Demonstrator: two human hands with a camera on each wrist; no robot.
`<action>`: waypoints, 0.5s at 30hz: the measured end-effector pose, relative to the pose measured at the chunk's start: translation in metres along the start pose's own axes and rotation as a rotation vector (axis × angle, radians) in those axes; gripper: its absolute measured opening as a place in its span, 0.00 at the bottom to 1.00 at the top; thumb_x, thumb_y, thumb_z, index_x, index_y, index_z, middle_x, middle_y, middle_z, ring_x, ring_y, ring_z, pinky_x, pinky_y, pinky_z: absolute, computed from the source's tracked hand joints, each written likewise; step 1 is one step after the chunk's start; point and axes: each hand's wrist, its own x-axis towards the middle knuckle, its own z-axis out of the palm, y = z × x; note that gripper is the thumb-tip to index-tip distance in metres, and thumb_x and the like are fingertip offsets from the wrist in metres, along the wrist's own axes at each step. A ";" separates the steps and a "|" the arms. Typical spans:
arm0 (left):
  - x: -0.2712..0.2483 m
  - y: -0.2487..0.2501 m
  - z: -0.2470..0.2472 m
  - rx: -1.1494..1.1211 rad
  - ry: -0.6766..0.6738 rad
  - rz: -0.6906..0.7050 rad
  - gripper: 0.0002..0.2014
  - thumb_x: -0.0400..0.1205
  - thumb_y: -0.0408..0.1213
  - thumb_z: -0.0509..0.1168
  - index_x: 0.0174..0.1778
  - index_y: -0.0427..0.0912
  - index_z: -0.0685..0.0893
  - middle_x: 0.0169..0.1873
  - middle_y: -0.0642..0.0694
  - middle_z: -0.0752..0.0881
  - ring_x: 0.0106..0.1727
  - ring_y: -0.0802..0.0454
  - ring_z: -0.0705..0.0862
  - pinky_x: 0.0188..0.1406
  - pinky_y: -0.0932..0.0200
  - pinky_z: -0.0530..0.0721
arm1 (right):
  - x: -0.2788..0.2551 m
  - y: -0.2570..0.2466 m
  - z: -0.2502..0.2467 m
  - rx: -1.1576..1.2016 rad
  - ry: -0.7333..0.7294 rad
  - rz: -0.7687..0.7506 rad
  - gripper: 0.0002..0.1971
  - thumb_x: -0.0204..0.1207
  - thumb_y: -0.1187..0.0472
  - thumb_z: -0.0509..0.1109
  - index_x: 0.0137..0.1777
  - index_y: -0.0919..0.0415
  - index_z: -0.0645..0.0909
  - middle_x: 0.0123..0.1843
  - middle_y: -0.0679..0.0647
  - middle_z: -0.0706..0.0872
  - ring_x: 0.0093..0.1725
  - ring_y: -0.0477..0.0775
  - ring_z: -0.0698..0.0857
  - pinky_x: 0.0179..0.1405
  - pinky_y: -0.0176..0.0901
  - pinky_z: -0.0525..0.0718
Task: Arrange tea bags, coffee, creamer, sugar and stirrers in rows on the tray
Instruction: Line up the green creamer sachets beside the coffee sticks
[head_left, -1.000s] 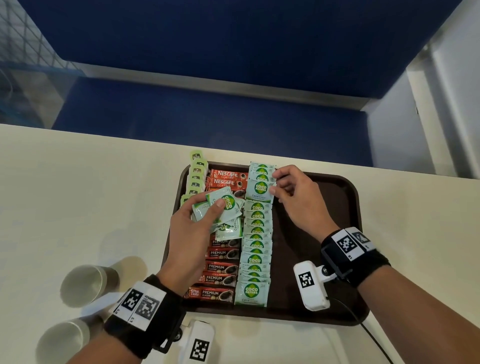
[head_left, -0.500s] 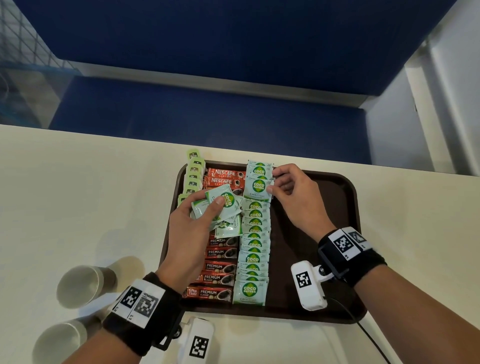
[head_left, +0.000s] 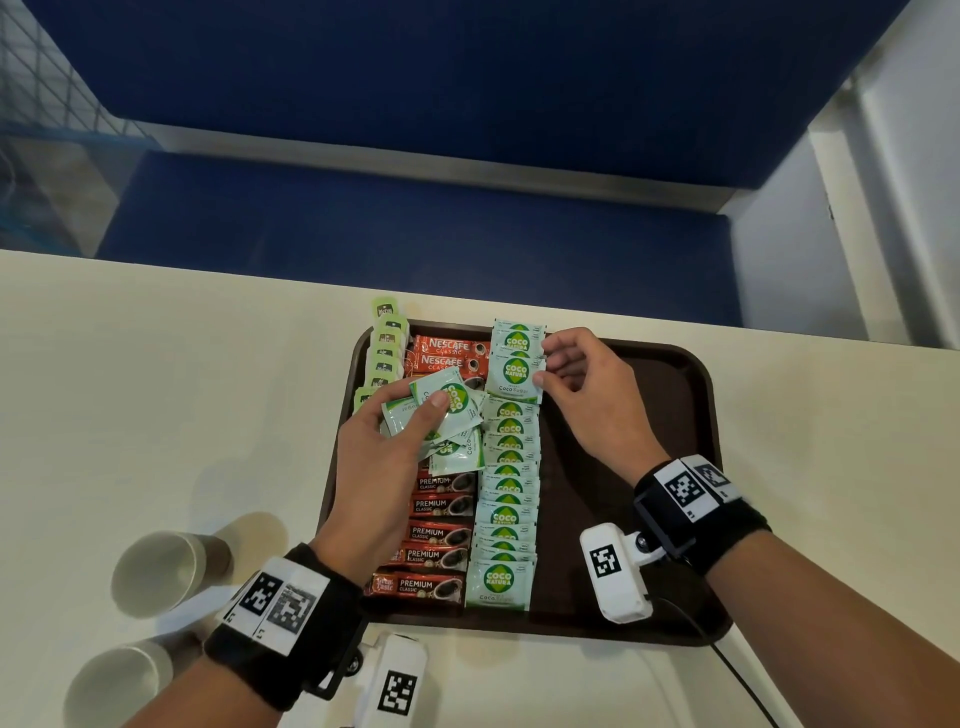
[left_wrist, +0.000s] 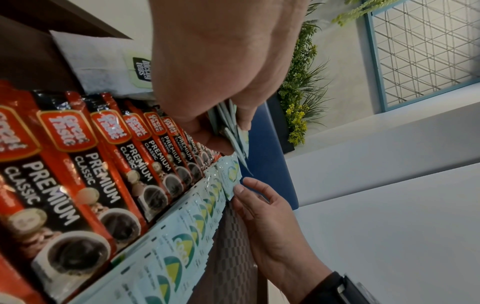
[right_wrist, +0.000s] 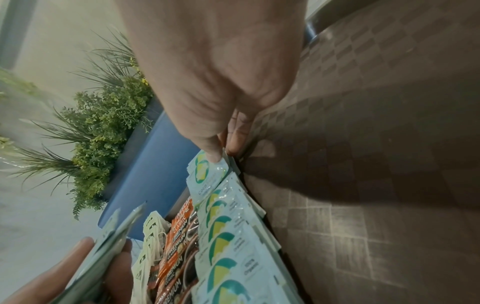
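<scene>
A dark brown tray (head_left: 649, 395) holds a left row of green-tagged tea bags (head_left: 387, 345), a middle row of red coffee sachets (head_left: 441, 535) and a row of pale green Coco Natura sugar packets (head_left: 506, 499). My left hand (head_left: 395, 447) grips a fanned bunch of sugar packets (head_left: 447, 405) above the coffee row. My right hand (head_left: 576, 384) pinches the right edge of one sugar packet (head_left: 516, 375) near the far end of the sugar row; the right wrist view shows thumb and fingers on that packet (right_wrist: 207, 174).
Two paper cups (head_left: 166, 569) lie on their sides on the cream table (head_left: 156, 395) left of the tray. The tray's right half is bare. A blue bench (head_left: 415, 234) runs behind the table's far edge. A cable (head_left: 737, 675) trails off the near right.
The right hand has laid its pinched sugar packet flatter onto the far end of the sugar row. The left hand has barely moved with its bunch.
</scene>
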 end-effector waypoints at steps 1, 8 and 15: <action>0.000 0.000 0.000 0.004 0.001 0.000 0.18 0.84 0.32 0.77 0.70 0.39 0.86 0.54 0.44 0.97 0.52 0.43 0.98 0.43 0.51 0.97 | 0.001 0.000 0.000 0.000 -0.001 0.001 0.15 0.80 0.66 0.82 0.62 0.54 0.84 0.53 0.48 0.88 0.51 0.41 0.86 0.49 0.26 0.85; 0.003 -0.002 -0.001 0.012 0.013 -0.014 0.21 0.83 0.33 0.78 0.72 0.40 0.85 0.57 0.42 0.97 0.55 0.41 0.97 0.51 0.45 0.97 | 0.000 -0.001 0.001 0.014 0.005 0.006 0.15 0.80 0.67 0.82 0.62 0.55 0.84 0.54 0.49 0.89 0.52 0.41 0.86 0.49 0.27 0.85; 0.004 -0.004 -0.005 0.006 0.004 -0.011 0.20 0.84 0.34 0.78 0.72 0.40 0.85 0.57 0.42 0.97 0.55 0.42 0.97 0.47 0.49 0.97 | -0.002 -0.002 -0.001 0.015 0.037 0.007 0.14 0.80 0.64 0.83 0.62 0.56 0.84 0.54 0.47 0.88 0.50 0.37 0.86 0.47 0.26 0.84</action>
